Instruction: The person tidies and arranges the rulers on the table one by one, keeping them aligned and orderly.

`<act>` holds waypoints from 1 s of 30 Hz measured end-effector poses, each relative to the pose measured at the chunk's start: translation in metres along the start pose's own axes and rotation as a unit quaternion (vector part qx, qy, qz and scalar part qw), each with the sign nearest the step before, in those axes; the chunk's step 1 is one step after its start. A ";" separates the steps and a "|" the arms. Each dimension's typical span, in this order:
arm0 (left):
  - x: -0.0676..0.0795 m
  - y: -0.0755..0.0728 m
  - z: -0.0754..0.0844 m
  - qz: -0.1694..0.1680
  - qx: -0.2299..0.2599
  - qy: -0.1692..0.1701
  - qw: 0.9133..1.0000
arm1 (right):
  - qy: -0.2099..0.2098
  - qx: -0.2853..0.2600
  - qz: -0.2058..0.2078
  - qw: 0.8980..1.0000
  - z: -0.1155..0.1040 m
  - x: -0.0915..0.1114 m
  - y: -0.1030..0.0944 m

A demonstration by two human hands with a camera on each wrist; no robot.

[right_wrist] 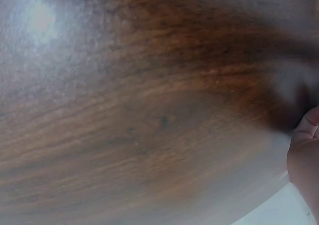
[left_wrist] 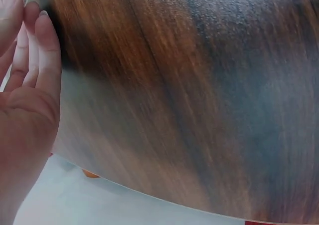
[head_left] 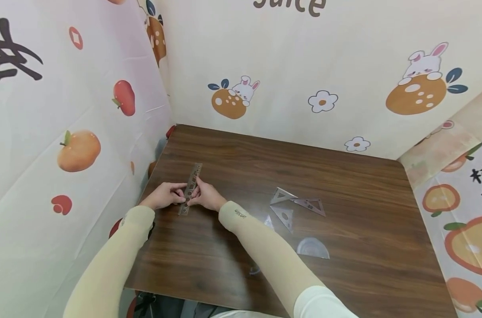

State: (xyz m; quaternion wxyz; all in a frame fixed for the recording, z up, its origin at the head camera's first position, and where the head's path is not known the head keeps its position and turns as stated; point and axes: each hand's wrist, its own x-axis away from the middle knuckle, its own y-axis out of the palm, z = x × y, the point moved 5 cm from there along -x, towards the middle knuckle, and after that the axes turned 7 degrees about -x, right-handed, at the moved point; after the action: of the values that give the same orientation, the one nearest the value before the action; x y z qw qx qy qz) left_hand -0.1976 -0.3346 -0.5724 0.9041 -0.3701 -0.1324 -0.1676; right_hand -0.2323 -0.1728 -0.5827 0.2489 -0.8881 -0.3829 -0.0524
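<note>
Brown wood grain covers the table (head_left: 368, 247) in my head feed. Near its left edge, the left hand (head_left: 166, 195) and right hand (head_left: 206, 195) pinch the clear ruler (head_left: 191, 187). Around the table's middle lie set squares (head_left: 287, 221), with a protractor (head_left: 313, 248) nearer its front edge. On the left wrist feed I see the left hand's fingers curled over the table. My right wrist feed shows part of the right hand, its grip unclear to me.

Lettering (head_left: 288, 5) is cropped; right sleeve (head_left: 266, 247) part-hides triangle (head_left: 268, 222).
</note>
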 end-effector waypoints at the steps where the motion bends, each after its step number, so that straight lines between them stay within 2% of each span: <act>1: 0.000 0.000 0.001 0.000 -0.007 0.004 1.000 | 0.000 0.006 0.000 1.000 0.000 0.000 0.001; 6: -0.002 -0.003 0.005 0.017 -0.045 0.013 0.999 | -0.004 0.042 0.002 0.999 -0.003 -0.001 0.003; 10: -0.004 -0.004 0.007 0.020 -0.054 0.011 0.998 | 0.001 0.062 0.013 0.998 -0.002 -0.001 0.003; 20: -0.003 -0.003 0.001 0.019 -0.049 -0.006 0.999 | 0.006 0.057 0.021 0.998 0.002 -0.001 0.002; 30: 0.004 -0.008 0.010 0.033 -0.058 -0.002 0.998 | 0.000 0.068 0.018 0.998 0.002 0.005 -0.004</act>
State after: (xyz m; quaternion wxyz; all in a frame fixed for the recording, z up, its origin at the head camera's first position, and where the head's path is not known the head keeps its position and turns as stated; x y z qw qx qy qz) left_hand -0.1986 -0.3339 -0.5594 0.8859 -0.4264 -0.1123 -0.1441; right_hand -0.2317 -0.1661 -0.5817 0.3095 -0.8759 -0.3694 -0.0222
